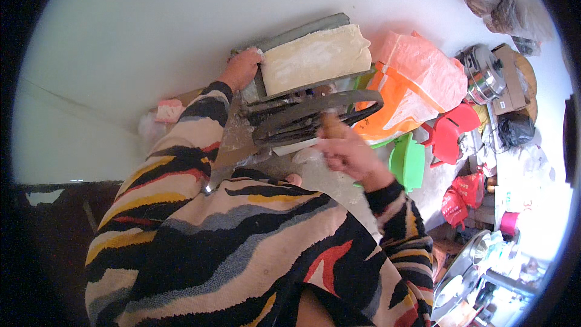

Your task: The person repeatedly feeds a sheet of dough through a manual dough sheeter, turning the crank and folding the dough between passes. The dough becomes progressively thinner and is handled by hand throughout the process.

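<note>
A dough roller's dark metal frame [302,30] stands against the pale wall, with a wide cream-coloured dough sheet [318,57] spread along its top. My left hand [241,69] grips the left end of that frame, its fingers close to the dough's left edge. In front of the dough is a large dark handwheel [284,112], seen nearly edge-on. A brownish crank handle [330,123] sticks up at the wheel, and my right hand [348,156] is closed round it. The rollers below the dough are mostly hidden by the wheel.
An orange-and-white bag [405,85] leans close to the machine's right end. Beyond it are a green plastic chair [407,162], a red chair [451,133] and a steel pot [484,75]. A pink packet [169,111] lies left of the machine. Red bags [463,197] sit farther right.
</note>
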`<move>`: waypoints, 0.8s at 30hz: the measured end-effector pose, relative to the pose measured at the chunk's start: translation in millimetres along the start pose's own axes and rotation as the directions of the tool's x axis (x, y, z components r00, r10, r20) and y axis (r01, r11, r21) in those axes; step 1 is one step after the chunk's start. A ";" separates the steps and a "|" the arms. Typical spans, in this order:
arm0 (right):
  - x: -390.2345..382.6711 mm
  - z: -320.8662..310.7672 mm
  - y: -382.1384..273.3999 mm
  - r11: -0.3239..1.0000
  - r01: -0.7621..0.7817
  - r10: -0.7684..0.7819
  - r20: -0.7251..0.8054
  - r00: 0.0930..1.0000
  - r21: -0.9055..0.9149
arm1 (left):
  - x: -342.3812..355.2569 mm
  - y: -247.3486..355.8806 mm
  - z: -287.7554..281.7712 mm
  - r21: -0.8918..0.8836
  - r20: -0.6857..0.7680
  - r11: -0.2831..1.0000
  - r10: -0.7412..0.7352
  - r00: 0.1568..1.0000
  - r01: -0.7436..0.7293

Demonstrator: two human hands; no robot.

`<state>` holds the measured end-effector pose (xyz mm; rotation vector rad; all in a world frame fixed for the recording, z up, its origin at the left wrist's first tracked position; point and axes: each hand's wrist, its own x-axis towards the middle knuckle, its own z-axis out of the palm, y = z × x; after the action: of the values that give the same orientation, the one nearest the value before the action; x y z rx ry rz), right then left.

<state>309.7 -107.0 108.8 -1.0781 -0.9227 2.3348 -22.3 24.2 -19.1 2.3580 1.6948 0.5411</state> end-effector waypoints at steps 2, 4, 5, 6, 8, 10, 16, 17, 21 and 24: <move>-14.8 -32.4 -22.1 0.984 0.038 -0.061 -0.131 0.990 -0.172 | -3.3 -1.4 0.4 -0.020 -0.036 0.999 0.028 0.999 -0.029; -19.4 -69.3 -32.3 0.947 0.018 -0.107 -0.261 0.959 -0.321 | -4.2 -3.1 3.1 0.009 -0.055 1.000 0.024 0.998 -0.023; -18.0 -89.8 -31.6 0.928 0.037 -0.147 -0.274 0.950 -0.370 | -5.4 -3.7 4.8 0.024 -0.068 0.999 0.023 0.997 -0.022; -14.1 -112.1 -27.1 0.909 0.023 -0.173 -0.325 0.930 -0.417 | -6.0 -4.3 5.6 0.000 -0.061 1.000 0.012 0.998 -0.013; 3.5 -162.7 -4.5 0.897 -0.026 -0.162 -0.385 0.909 -0.441 | -5.7 -4.2 5.9 -0.039 -0.034 0.999 -0.006 0.999 0.005; 31.2 -222.9 31.7 0.880 -0.087 -0.157 -0.458 0.875 -0.467 | -5.0 -2.4 3.4 -0.036 -0.033 0.999 0.011 0.999 -0.012; 185.3 -257.4 243.5 0.224 -0.226 -0.233 -0.277 0.932 -0.948 | -4.6 8.1 -8.0 -0.044 -0.009 0.999 -0.010 1.000 0.009; 194.4 -234.1 262.2 -0.391 0.130 -0.211 0.226 0.951 -0.911 | -5.1 9.3 -7.4 -0.027 -0.048 1.000 0.009 0.999 -0.011; 188.7 -78.8 251.3 0.784 0.123 -0.040 0.149 0.988 -0.608 | 0.3 4.4 -0.4 -0.038 -0.018 0.999 -0.028 0.999 0.027; 150.6 8.5 185.2 0.968 -0.158 0.201 0.229 0.952 -0.196 | -0.4 -0.8 4.2 -0.028 -0.045 1.000 -0.007 0.999 0.006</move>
<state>194.2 -150.1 -95.7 -0.9880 -1.1854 2.6241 -21.5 24.3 -23.3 2.3375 1.7021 0.6167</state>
